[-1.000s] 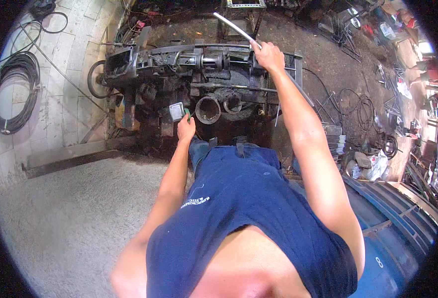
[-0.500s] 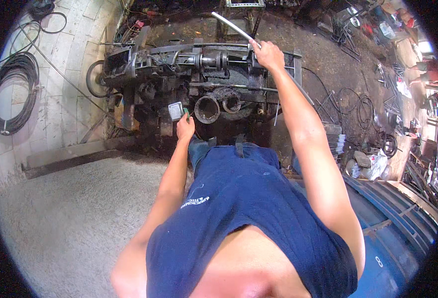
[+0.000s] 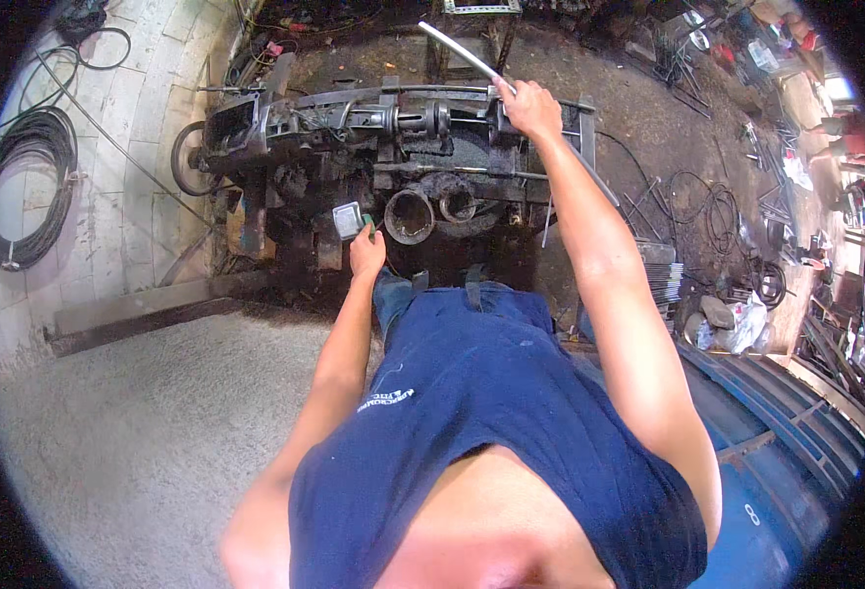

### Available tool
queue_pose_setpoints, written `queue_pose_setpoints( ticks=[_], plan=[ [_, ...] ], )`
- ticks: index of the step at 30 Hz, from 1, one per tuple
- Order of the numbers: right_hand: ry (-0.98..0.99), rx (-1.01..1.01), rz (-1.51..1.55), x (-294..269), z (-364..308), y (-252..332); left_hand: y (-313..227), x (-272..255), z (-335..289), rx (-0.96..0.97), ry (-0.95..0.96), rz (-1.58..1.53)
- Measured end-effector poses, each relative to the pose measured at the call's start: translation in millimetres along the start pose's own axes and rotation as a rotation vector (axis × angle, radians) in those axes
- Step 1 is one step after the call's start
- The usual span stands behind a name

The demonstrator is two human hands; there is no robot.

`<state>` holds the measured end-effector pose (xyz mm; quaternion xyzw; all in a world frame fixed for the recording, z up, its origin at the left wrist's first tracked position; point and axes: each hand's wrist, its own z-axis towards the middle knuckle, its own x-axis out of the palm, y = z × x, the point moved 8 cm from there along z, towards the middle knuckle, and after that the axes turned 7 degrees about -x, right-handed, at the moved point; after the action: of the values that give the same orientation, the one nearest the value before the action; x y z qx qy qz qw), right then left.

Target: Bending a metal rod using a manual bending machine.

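Note:
My right hand (image 3: 530,108) is closed around a long silver metal bar (image 3: 457,49), which slants up and left over the far side of a dark, greasy machine (image 3: 415,120) with a horizontal shaft. Another length of grey bar shows beside my right forearm; whether it is the same piece, I cannot tell. Lower and to the left, my left hand (image 3: 366,253) grips a small green handle (image 3: 368,226) beside a pale grey square box (image 3: 348,221). Just right of that hand are two round metal rings (image 3: 410,216) on the machine's near side.
A coil of black cable (image 3: 28,187) hangs on the white block wall at left. A belt wheel (image 3: 190,157) sits at the machine's left end. Cables (image 3: 712,211), metal rods and a white plastic bag (image 3: 746,326) litter the right side. Blue metal panels (image 3: 786,432) stand at lower right.

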<state>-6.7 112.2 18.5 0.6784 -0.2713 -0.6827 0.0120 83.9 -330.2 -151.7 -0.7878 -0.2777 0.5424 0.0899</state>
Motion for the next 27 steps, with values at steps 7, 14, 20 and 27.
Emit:
queue_pose_setpoints(
  ticks=[7,14,20,27],
  plan=[
    [-0.026,-0.027,-0.003,2,2,3,1,1,0,0.006,-0.004,0.002],
    [-0.093,-0.047,0.001,0,0,5,0,2,0,-0.063,0.064,0.034],
    [-0.058,-0.039,0.009,-2,-2,4,-2,0,-3,-0.022,0.008,0.051],
    [-0.048,-0.048,-0.013,0,2,3,-7,-4,-5,-0.006,0.02,0.016]
  ],
)
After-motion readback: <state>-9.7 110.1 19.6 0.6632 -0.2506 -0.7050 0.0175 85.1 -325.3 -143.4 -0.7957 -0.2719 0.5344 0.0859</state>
